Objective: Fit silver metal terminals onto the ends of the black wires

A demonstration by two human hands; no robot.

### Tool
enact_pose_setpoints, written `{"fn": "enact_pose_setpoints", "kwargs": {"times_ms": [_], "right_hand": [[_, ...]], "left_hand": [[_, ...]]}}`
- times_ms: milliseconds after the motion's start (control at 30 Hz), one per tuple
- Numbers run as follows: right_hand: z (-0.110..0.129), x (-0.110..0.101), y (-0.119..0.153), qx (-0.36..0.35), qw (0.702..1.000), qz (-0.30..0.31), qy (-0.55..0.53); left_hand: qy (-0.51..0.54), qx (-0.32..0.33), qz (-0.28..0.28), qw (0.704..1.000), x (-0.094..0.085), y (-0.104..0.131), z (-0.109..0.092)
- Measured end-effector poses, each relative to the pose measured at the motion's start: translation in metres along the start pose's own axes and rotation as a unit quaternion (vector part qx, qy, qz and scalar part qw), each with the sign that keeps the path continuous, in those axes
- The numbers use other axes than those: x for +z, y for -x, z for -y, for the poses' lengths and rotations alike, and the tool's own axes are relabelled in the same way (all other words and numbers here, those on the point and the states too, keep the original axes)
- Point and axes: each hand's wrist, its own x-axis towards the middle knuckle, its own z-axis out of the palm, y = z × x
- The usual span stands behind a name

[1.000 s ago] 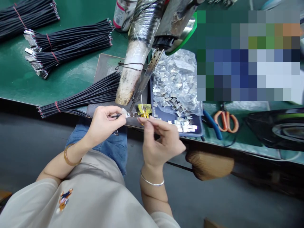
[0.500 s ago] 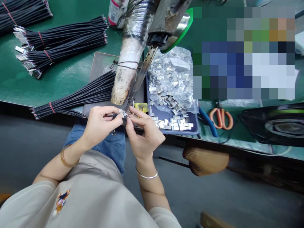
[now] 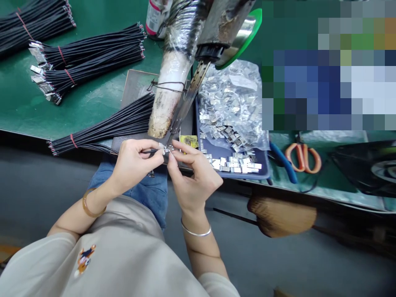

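Two bundles (image 3: 99, 66) already carry connectors (image 3: 38, 77), the near bundle (image 3: 116, 123) shows bare ends, the left hand (image 3: 131, 165) pinches a cable (image 3: 150, 151), and the right hand (image 3: 196, 175) grasps a small metal part (image 3: 170, 149).

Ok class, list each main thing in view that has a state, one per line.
Left hand: shut, pinching a thin black cable
Right hand: fingertips at a small silver metal piece; grip unclear
Black cable bundles: tied with red bands
Slate-blue plastic tray: holding silver rectangular connectors
Clear plastic bag: holding more connectors
Orange-looped hand tool: handles spread apart
Grey cylindrical machine: whether on, unclear
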Motion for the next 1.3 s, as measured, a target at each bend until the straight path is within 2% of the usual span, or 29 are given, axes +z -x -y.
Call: {"fn": "enact_pose_setpoints", "kwargs": {"times_ms": [233, 367, 500, 567, 633, 700, 767, 800, 867, 933, 1033, 1100, 1167, 1300], "right_hand": [[0.004, 0.001, -0.007, -0.024, 0.999, -0.018, 0.014], [0.002, -0.001, 0.001, -0.035, 0.999, -0.01, 0.013], [-0.003, -0.006, 0.008, 0.009, 1.0, -0.012, -0.008], [-0.004, -0.009, 0.005, 0.052, 0.998, -0.034, -0.018], [-0.002, -0.011, -0.001, 0.092, 0.995, -0.029, -0.024], [0.0, -0.014, -0.007, 0.133, 0.989, 0.033, -0.058], [0.001, -0.015, -0.011, 0.175, 0.972, 0.103, -0.121], [0.001, -0.015, -0.012, 0.191, 0.962, 0.125, -0.149], [0.0, -0.015, -0.01, 0.186, 0.96, 0.131, -0.164], [-0.002, -0.014, -0.006, 0.11, 0.982, 0.106, -0.115], [-0.003, -0.014, 0.002, -0.033, 0.998, 0.051, 0.005], [-0.001, -0.015, 0.005, -0.051, 0.997, 0.015, 0.052], [0.004, -0.016, 0.007, -0.035, 0.997, 0.008, 0.073], [0.016, -0.013, 0.007, -0.004, 0.995, 0.075, 0.064]], "left_hand": [[-0.037, 0.032, -0.012, 0.999, -0.002, 0.002, -0.002], [-0.033, 0.013, 0.011, 0.999, -0.003, 0.001, 0.001], [-0.058, 0.026, 0.035, 0.997, -0.002, 0.004, 0.004], [-0.093, 0.071, 0.039, 0.992, -0.002, 0.006, 0.005], [-0.14, 0.156, 0.043, 0.977, -0.003, 0.008, 0.007], [-0.179, 0.252, 0.049, 0.95, -0.006, 0.01, 0.009], [-0.193, 0.301, 0.055, 0.932, -0.009, 0.011, 0.01], [-0.189, 0.298, 0.059, 0.934, -0.011, 0.011, 0.01], [-0.155, 0.241, 0.076, 0.955, -0.014, 0.011, 0.01], [-0.098, 0.154, 0.111, 0.977, -0.017, 0.011, 0.009], [-0.032, 0.054, 0.149, 0.987, -0.018, 0.01, 0.009], [-0.014, 0.034, 0.142, 0.989, -0.017, 0.01, 0.009], [-0.008, 0.035, 0.128, 0.991, -0.015, 0.011, 0.01], [-0.022, 0.052, 0.117, 0.992, -0.014, 0.013, 0.012]]}}
